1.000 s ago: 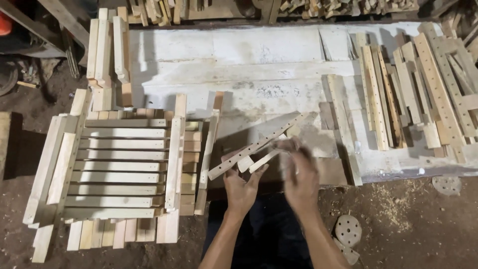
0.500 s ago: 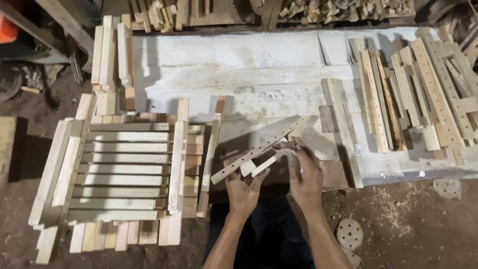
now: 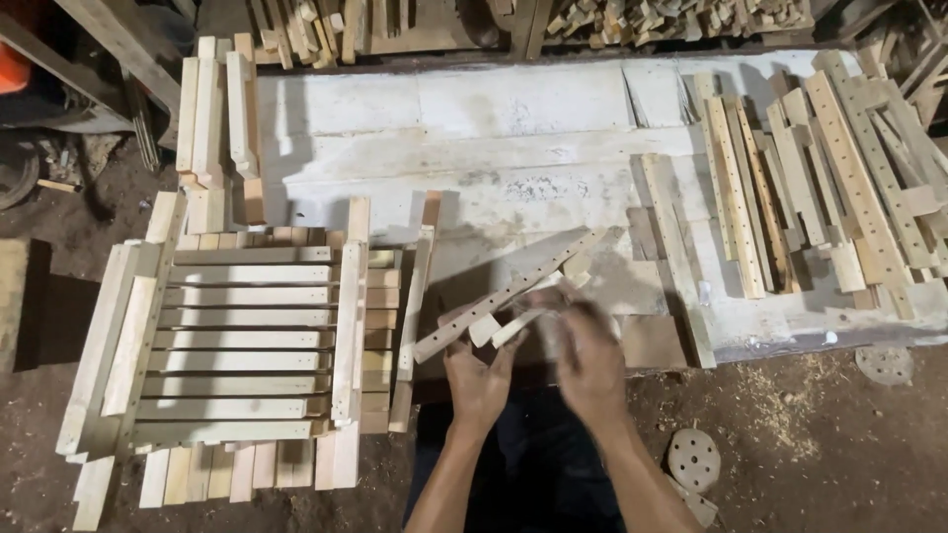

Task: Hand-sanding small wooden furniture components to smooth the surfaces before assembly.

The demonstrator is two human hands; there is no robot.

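Slat point(image 3: 513, 288) of pale drilled wood lies slanted over the white counter point(image 3: 474, 128), likely light and stiff, best gripped near its lower end. Left hand point(image 3: 481, 380) fingers close there; right hand point(image 3: 585, 345) is blurred, its grip unclear.

slatted frames point(image 3: 237, 345) stacked left of the hands | drilled strip point(image 3: 513, 291) on the workbench point(image 3: 464, 128) ahead | loose wooden strips point(image 3: 810, 178) piled right | perforated discs point(image 3: 693, 459) on floor, lower right
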